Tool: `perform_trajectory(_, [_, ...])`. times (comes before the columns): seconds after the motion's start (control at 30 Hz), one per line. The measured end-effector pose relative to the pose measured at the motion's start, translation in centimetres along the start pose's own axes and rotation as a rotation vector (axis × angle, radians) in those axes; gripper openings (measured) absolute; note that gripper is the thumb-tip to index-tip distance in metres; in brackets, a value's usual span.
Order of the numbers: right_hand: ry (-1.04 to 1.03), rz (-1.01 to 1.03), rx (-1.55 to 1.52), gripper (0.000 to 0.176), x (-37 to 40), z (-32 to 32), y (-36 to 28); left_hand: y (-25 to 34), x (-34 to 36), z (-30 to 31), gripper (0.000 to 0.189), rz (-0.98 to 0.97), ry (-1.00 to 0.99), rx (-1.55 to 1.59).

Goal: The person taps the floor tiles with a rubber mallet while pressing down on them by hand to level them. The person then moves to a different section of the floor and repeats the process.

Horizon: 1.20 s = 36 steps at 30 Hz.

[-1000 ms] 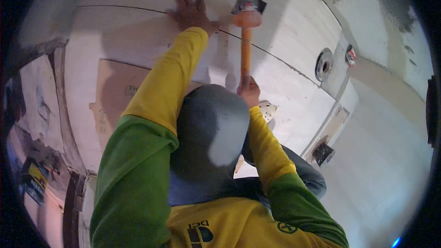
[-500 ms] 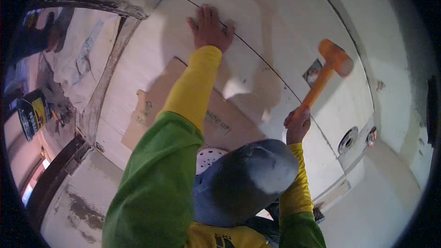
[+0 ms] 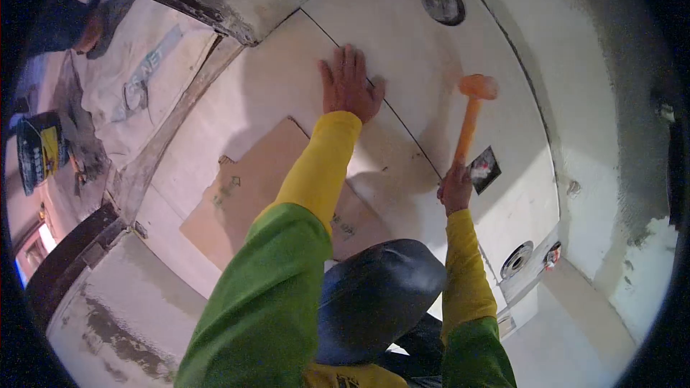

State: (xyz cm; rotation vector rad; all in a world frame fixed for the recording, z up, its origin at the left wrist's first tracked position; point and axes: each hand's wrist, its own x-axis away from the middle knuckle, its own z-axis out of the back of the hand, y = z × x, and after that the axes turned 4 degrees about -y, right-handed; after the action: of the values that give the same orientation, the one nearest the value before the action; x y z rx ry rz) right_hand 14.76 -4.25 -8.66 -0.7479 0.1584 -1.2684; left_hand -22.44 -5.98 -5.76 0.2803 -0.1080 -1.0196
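Observation:
My left hand lies flat with fingers spread on a pale floor tile, right beside the dark seam between two large tiles. An orange mallet is gripped low on its handle by my right hand. Its head, slightly blurred, shows over the neighbouring tile, to the right of the seam. A square cutout in the tile lies just right of my right hand. Under my left forearm is a piece of brown cardboard, partly hidden by the sleeve and my knee.
A round opening is in the far tile, and a round drain fitting sits at lower right. Bare plastered wall runs along the right. Through the doorway at left are a dark bucket and part of another person.
The mallet has swung left, its head now upright above my right hand and nearer the seam. My left hand stays on the tile. The camera view has shifted.

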Motion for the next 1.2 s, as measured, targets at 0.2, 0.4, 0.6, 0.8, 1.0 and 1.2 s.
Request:
perform_trajectory(0.2, [0.196, -0.236, -0.944, 0.030, -1.0, 0.5, -10.6, -0.5, 0.1, -0.2, 0.074, 0.026, -0.018, 0.050])
perform_trajectory(0.4, [-0.080, -0.438, -0.719, 0.042, -3.1, 2.3, -15.0, -0.4, -0.2, 0.4, 0.077, 0.050, -0.112, 0.096])
perform_trajectory(0.6, [-0.127, -0.064, -0.015, 0.045, -7.7, -2.7, -7.0, -0.1, -0.3, 0.6, 0.078, 0.062, -0.137, 0.094])
perform_trajectory(0.8, [0.037, -0.043, -0.577, 0.049, -9.5, -0.6, -18.9, 0.1, -0.3, 0.3, 0.080, 0.064, -0.182, 0.015])
perform_trajectory(1.0, [-0.099, 0.016, -0.132, 0.051, -13.2, -0.9, -20.5, -0.3, -0.5, 0.2, 0.079, 0.072, -0.184, -0.001])
perform_trajectory(1.2, [0.007, 0.246, -0.004, 0.051, -12.8, -3.5, -22.0, 0.0, -0.3, 0.7, 0.078, 0.084, -0.188, 0.043])
